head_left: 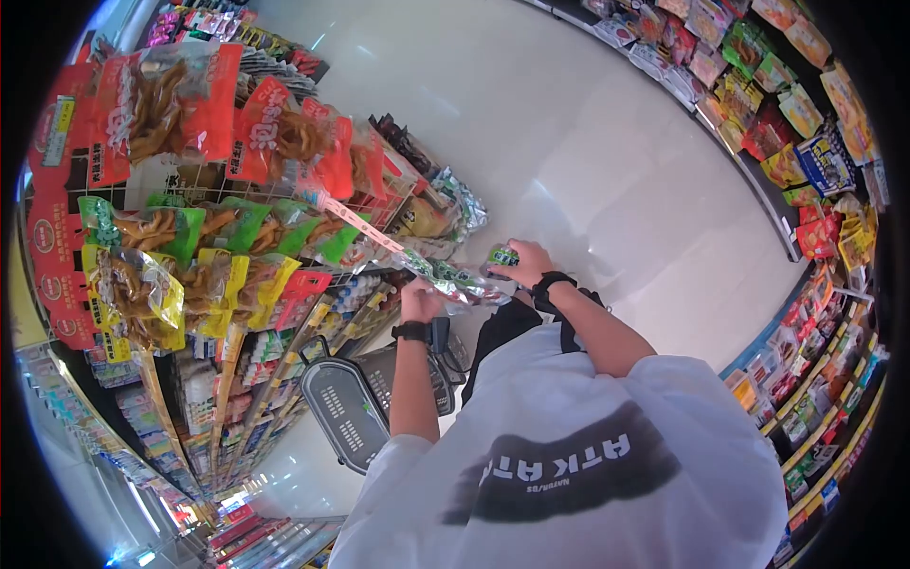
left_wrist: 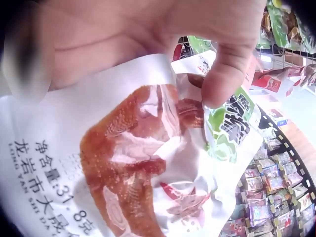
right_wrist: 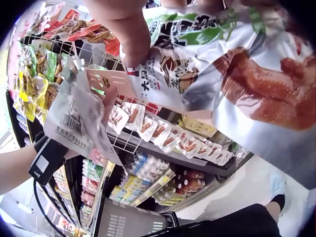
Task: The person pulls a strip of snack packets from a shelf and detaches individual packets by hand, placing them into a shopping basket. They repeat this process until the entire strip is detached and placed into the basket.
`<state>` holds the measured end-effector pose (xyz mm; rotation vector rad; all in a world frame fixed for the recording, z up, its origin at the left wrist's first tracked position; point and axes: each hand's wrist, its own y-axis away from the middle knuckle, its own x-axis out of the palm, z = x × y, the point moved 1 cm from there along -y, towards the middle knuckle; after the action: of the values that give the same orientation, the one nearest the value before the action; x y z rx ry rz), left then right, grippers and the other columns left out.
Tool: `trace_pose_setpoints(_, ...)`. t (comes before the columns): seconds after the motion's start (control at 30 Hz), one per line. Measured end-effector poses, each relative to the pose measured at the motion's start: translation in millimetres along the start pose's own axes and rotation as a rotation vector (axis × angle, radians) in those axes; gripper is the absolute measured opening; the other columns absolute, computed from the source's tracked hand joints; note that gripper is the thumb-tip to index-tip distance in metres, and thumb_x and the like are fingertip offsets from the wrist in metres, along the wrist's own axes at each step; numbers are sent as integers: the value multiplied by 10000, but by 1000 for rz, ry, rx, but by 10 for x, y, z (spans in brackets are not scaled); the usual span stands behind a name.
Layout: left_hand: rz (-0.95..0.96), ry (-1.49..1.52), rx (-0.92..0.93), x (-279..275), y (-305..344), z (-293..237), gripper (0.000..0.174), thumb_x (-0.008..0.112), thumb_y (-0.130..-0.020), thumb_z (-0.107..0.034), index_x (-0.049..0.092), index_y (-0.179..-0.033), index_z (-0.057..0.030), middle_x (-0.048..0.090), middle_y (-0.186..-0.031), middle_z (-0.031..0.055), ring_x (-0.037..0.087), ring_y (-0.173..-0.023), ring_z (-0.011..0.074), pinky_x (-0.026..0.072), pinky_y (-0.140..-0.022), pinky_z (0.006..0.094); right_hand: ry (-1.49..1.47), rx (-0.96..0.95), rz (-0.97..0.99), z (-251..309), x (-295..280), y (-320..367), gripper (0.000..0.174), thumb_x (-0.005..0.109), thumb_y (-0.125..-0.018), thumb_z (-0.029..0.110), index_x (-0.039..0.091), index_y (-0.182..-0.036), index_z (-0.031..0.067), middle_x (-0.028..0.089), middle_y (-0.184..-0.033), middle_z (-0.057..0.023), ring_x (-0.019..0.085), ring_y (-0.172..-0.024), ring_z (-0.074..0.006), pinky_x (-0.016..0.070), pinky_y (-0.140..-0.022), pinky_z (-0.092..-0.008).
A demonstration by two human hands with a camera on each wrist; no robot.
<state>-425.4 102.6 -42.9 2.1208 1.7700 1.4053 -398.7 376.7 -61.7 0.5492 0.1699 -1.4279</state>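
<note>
**Shop aisle, work at mid-point**

Pale flooring point(head_left: 531, 142) is stretching away past the wire rack point(head_left: 218, 190), with snack shelves point(head_left: 806, 142) standing well across from that rack.

Nearest, just in front of the rack, the left hand point(head_left: 420, 302) is gripping a white packet point(left_wrist: 133, 163) printed with reddish meat, its fingers point(left_wrist: 224, 74) curling over the top edge. A little farther from the rack, the right hand point(head_left: 523, 263) is pinching a green-and-white packet point(right_wrist: 197, 39) between thumb and fingers point(right_wrist: 131, 34). A silvery run of packets point(head_left: 445, 275) is lying between both hands and trailing up toward a pink strip point(head_left: 365, 226) at the rack's front.

By my reading, the packets are being held, not hanging free from the rack, and nothing is being set down yet. Whether the run is attached to the strip, I cannot tell.

Only the head view is showing both hands and the whole rack together. The left wrist view is giving the white packet's print close up. The right wrist view is looking up from below, showing small sausage packets point(right_wrist: 163, 131) lining the rack's lower tier.
</note>
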Motion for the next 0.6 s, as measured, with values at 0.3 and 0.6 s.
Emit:
trace_pose_setpoints(0.3,106,33,-57,649,126,43,640,533,-570,-123,497,-1155,133,533,-1199,257,514,-1114,364,406,-958,463,21,-307,-134,200,-77,331,350,691,-734,376,613,-850,54,628,-819,-128,534,-780,-334,439,-721,-411)
trace_pose_setpoints(0.6,50,48,-66,843,92,20,658,530,-561,-108,490,-1182,110,538,-1201,243,493,-1150,356,384,-984,466,25,-333,-217,278,-171,256,296,684,-715,357,641,-814,81,603,-779,-94,544,-815,-313,429,-710,-430)
